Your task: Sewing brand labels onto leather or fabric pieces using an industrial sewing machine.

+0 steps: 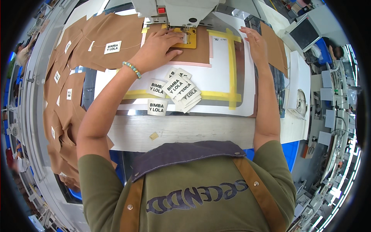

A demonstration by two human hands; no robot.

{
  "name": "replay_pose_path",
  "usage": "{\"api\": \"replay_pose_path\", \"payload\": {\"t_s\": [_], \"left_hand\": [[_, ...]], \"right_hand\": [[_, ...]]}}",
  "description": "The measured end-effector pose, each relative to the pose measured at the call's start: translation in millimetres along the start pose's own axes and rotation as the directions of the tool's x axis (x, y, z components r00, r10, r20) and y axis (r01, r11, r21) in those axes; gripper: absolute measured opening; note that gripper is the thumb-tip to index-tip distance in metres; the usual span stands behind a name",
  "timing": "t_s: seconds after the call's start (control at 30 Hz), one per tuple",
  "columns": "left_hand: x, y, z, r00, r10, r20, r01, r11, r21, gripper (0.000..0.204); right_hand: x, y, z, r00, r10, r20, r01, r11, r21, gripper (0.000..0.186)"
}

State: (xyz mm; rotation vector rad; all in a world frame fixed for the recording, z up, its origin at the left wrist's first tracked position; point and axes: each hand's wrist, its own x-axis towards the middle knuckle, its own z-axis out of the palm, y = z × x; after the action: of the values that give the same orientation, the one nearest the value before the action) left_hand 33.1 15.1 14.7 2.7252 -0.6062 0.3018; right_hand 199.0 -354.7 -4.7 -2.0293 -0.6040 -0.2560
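Observation:
My left hand (pixel 159 49), with a beaded bracelet on its wrist, lies palm down with fingers spread. Its fingertips reach a yellow clamp frame (pixel 188 45) under the head of a sewing machine (pixel 176 13). Inside that frame part of a white label (pixel 184 39) shows, over a brown fabric piece (pixel 195 57). The fabric lies on a white template board (pixel 220 81) edged with yellow tape. At the board's right edge my right hand (pixel 255 45) is held with fingers apart, nothing in it. Several loose white printed labels (pixel 176 87) lie heaped on the board below my left hand.
Brown fabric pieces with labels (pixel 83 44) spread over the left side and hang down there. More brown fabric (pixel 272 48) lies at the right. Beyond it stand a dark screen (pixel 304 34) and a white box-shaped unit (pixel 299 85). A tan scrap (pixel 154 135) sits near the table's front edge.

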Motion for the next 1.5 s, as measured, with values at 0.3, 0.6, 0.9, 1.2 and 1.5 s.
{"api": "replay_pose_path", "payload": {"t_s": [0.3,0.6,0.9,1.2,1.5], "left_hand": [[-0.6,-18.0,6.7,0.999,-0.011,-0.049,0.008,0.997,-0.071,0.04],[-24.9,-38.7,-15.3,0.987,-0.128,-0.094,0.115,0.984,-0.134,0.047],[-37.7,-72.9,-31.1,0.996,-0.088,0.008,0.088,0.974,-0.21,0.06],[-31.2,-71.7,-24.2,0.993,-0.112,-0.034,0.105,0.983,-0.15,0.051],[-21.2,-40.4,2.6,0.94,0.197,-0.278,-0.194,0.98,0.04,0.02]], "right_hand": [[-8.7,-10.6,13.9,1.0,-0.027,-0.007,0.026,0.999,-0.033,0.034],[-19.0,-54.6,34.9,0.964,-0.203,0.17,0.202,0.979,0.023,0.026],[-37.9,-94.5,64.2,0.856,-0.282,0.433,0.452,0.814,-0.365,0.038],[-42.3,-101.3,64.9,0.837,-0.282,0.47,0.501,0.742,-0.446,0.042],[-65.0,-132.8,59.1,0.812,-0.351,0.467,0.58,0.577,-0.575,0.034]]}}
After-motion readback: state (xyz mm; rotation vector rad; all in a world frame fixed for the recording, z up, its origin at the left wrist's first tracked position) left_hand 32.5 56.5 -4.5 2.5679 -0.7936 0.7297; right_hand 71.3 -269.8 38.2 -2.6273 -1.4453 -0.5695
